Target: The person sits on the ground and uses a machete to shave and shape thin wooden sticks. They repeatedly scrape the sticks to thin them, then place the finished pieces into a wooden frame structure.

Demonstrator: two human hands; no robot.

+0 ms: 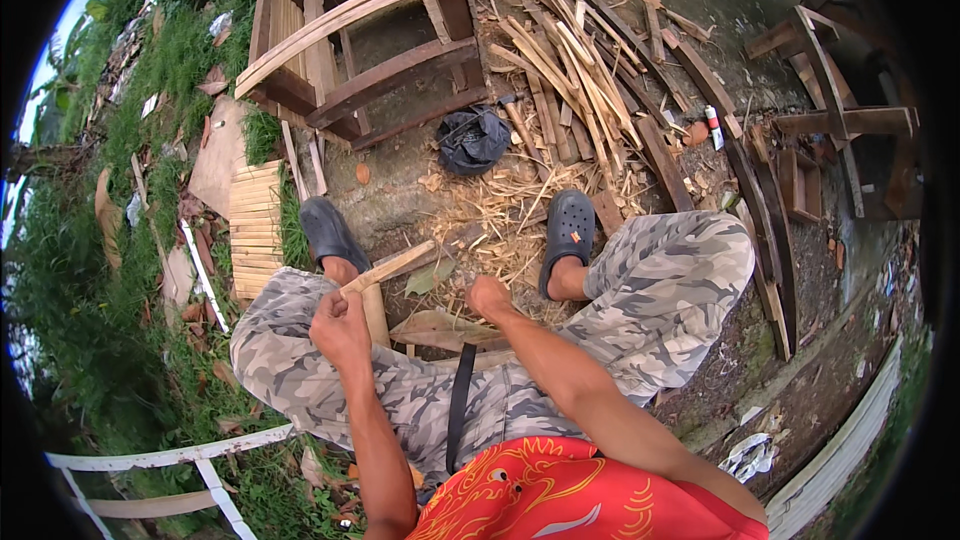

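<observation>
My left hand [340,328] is closed round the near end of a short, pale strip of wood [392,267]. The strip slants up to the right, above the ground between my feet. To its right, my right hand [488,297] is curled into a fist, apart from the strip. Whatever that fist may hold is hidden from view. Under the strip lie a broad dry leaf [430,277] and a flat brown piece [447,331]. Pale shavings [510,205] cover the ground between my dark clogs [332,235].
A wooden frame [390,85] stands ahead, with a black plastic bag [473,140] beside it. A hammer [522,128] lies near a heap of wood strips [575,70]. Slats [256,230] rest on grass at left. A red-and-white tube [714,127] and more furniture frames [845,123] stand right.
</observation>
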